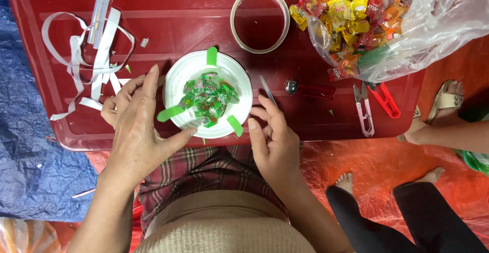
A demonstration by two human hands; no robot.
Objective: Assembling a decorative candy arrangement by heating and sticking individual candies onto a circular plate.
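Observation:
A white foam bowl (239, 82) sits on the red plastic table (316, 115), filled with green-wrapped candies (209, 97). Three green tape strips (169, 113) stick out from its rim. My left hand (135, 120) rests at the bowl's left edge, fingers spread, thumb touching the rim near the lower left. My right hand (272, 141) is at the lower right rim, thumb and fingers loosely curled beside a green strip. Neither hand holds anything.
A tape roll (235, 26) lies behind the bowl. A clear bag of mixed candies (356, 18) sits at the back right. Red cutter (310, 89), thread snips (364, 113), red clippers (384, 99), white paper strips (97, 59). Other people's feet (346, 181) on the red floor at right.

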